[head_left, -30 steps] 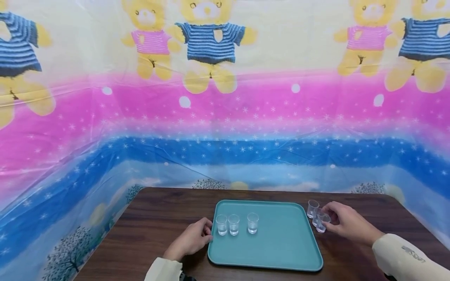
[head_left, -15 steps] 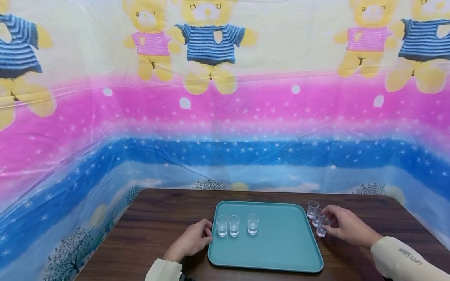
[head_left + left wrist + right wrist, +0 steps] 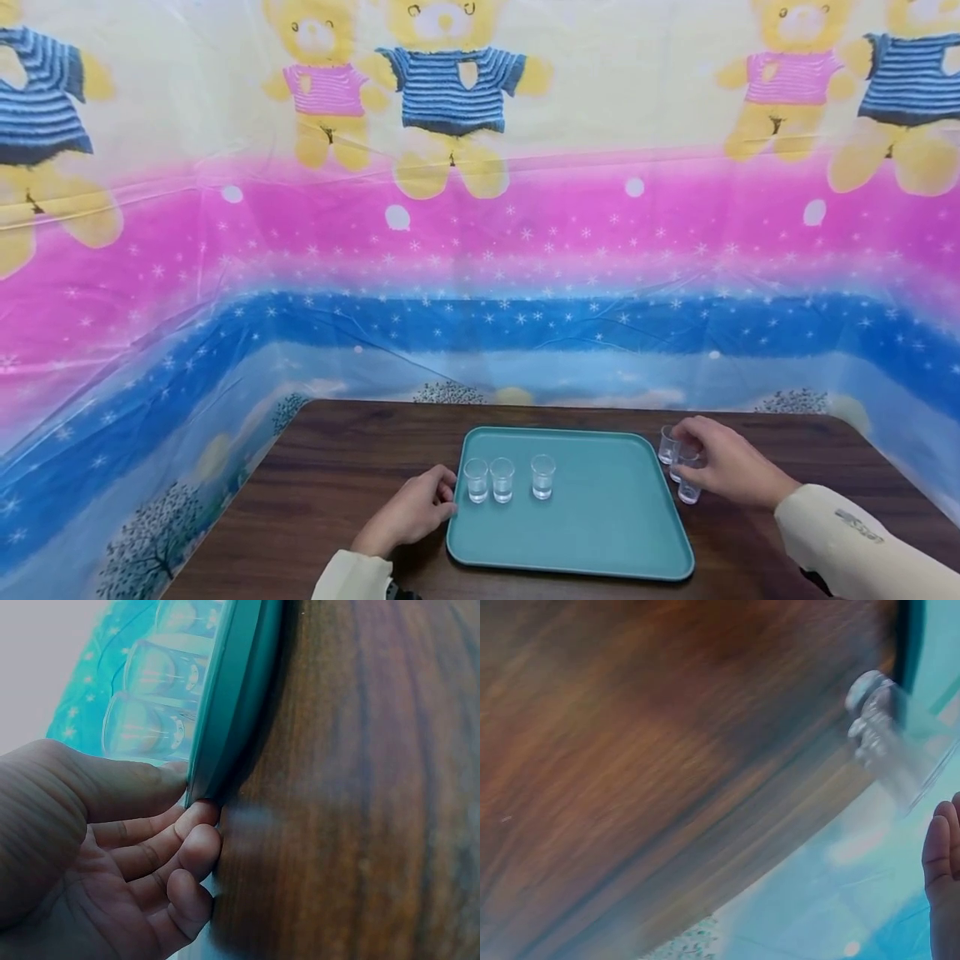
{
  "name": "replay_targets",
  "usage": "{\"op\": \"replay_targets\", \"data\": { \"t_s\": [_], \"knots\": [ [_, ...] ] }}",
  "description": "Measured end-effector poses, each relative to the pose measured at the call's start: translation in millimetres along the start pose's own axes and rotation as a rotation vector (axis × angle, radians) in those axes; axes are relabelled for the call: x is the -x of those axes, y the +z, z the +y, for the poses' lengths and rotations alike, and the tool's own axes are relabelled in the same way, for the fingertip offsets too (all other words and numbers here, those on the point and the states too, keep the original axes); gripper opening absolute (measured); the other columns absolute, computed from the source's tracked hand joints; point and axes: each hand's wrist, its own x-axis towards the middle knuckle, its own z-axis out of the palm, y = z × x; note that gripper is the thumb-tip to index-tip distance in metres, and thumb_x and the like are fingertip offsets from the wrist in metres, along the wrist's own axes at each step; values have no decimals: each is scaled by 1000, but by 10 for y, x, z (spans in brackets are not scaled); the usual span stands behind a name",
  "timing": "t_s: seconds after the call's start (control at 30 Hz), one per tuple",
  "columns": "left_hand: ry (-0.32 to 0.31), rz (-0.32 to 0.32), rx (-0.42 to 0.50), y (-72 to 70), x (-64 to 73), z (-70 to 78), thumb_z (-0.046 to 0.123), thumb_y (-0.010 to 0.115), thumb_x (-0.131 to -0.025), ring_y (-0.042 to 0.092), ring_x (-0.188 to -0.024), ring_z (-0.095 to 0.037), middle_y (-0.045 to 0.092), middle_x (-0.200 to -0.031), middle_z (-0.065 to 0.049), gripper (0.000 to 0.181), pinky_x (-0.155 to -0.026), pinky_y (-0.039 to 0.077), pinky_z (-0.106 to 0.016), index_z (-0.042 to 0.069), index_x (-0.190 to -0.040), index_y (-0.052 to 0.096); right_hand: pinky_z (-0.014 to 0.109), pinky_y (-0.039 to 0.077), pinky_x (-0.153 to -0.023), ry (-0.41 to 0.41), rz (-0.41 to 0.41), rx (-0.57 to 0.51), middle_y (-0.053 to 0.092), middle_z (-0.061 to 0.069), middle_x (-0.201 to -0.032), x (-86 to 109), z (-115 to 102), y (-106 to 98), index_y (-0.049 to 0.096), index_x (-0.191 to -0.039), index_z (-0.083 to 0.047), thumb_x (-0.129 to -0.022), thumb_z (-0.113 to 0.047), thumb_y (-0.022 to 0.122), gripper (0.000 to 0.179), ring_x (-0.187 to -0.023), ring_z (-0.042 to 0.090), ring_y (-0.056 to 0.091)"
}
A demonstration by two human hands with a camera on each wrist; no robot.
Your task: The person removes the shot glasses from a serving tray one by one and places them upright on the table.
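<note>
A teal tray (image 3: pixel 577 537) lies on the table, and my left hand (image 3: pixel 408 512) pinches its left rim. In the left wrist view the thumb (image 3: pixel 146 791) lies on the rim, with curled fingers below. On the tray stand three small clear glasses: one at the left (image 3: pixel 476 483), another beside it (image 3: pixel 502 483), a third (image 3: pixel 542 477) set apart. My right hand (image 3: pixel 738 462) is over three similar glasses right of the tray: a far glass (image 3: pixel 667 450), a partly hidden middle glass, and a near glass (image 3: pixel 688 493). Its fingers (image 3: pixel 939 847) appear apart from the blurred glasses (image 3: pixel 889 742).
The dark wooden table (image 3: pixel 330 458) extends around the tray on both sides. Behind it hangs a printed cloth (image 3: pixel 480 333) with bears and snowflakes, which also runs along the sides.
My right hand has come off the near glass and moved slightly left and away, over the middle glass. The near glass now stands upright. My left hand stays at the tray rim.
</note>
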Motion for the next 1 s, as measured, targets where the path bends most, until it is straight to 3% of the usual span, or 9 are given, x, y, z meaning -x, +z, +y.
{"op": "replay_targets", "data": {
  "t_s": [0.1,0.3,0.7,1.0],
  "knots": [
    [-9,-7,13,22,20,-14,6,62,-91,50,-74,-19,52,-88,-4,25,-66,42,-37,1,-114,51,35,48,-70,3,-14,-35,56,1,-101,-64,-104,58,58,-113,-10,-82,-23,75,37,-88,17,55],
    [-1,8,11,60,31,-1,4,63,-90,51,-74,-18,53,-86,-3,24,-65,43,-36,1,-111,52,33,48,-71,-77,-4,-10,54,-7,-102,-162,-280,221,58,-115,-14,-81,-21,76,39,-86,7,52],
    [5,15,-5,48,-21,-8,5,63,-90,50,-73,-18,53,-86,-3,23,-65,42,-36,2,-111,53,34,49,-76,-175,-43,-59,55,-7,-107,-449,-858,474,58,-118,-15,-82,-25,76,41,-95,14,57],
    [2,26,-17,31,-30,22,5,63,-90,50,-73,-17,52,-85,-3,22,-64,42,-35,2,-110,53,34,49,-76,-205,-121,-81,56,-6,-104,-602,-1091,660,60,-115,-15,-85,-26,73,34,-95,18,57]
  ]
}}
